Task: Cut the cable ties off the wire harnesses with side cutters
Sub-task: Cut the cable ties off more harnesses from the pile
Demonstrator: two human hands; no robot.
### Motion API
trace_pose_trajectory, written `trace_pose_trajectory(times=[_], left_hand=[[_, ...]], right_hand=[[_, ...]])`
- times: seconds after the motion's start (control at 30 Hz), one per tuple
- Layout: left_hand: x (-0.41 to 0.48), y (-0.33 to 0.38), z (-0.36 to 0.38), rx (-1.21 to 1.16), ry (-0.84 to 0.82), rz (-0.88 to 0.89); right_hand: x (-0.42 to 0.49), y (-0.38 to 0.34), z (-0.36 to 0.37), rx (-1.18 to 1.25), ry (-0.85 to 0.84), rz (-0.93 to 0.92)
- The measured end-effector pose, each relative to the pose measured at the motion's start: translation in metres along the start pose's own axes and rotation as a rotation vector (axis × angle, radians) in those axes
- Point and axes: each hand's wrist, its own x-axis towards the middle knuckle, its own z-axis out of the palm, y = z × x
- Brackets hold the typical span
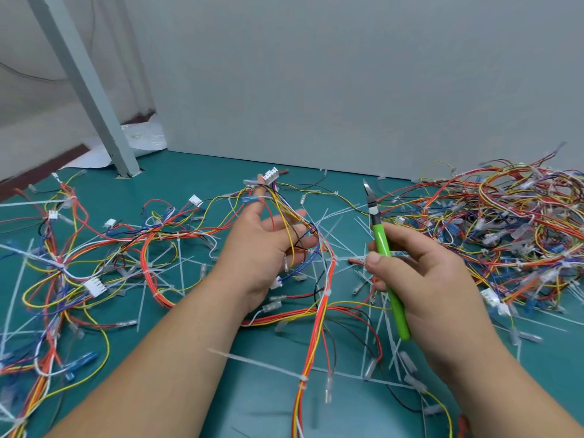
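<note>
Mostly wires (319,324) on mat (202,173) (bare nr wall (316,90))

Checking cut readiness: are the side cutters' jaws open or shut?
Shut. The side cutters in the right hand show blades meeting in one point, no gap between them.

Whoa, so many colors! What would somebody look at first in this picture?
Probably the huge wire pile, red, yellow and blue, on the right side of the green table. Next come the bright green side cutters, held tip-up in the right hand near the middle. Beside them, the left hand holds a wire harness, with white cable ties scattered all around.
</note>
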Motion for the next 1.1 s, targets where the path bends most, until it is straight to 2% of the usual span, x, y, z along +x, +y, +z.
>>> trace_pose_trajectory(times=[0.37, 0.57, 0.8, 0.93, 1.1], left_hand=[[0.001, 0.011, 0.001, -0.075, 0.124, 0.036], [0.003, 0.015, -0.004, -0.194, 0.139, -0.102], [0.0, 0.015, -0.003, -0.21, 0.094, -0.177], [0.003, 0.016, -0.005, -0.269, 0.135, -0.227], [0.004, 0.018, -0.006, -0.351, 0.216, -0.115]], right_hand=[[-0.001, 0.003, 0.002, -0.256, 0.028, -0.094], [-0.003, 0.006, 0.001, -0.378, -0.013, -0.147], [-0.002, 0.009, -0.001, -0.45, -0.014, -0.146], [-0.002, 0.008, -0.003, -0.524, -0.018, -0.167], [-0.004, 0.007, -0.004, -0.786, 0.005, -0.201]])
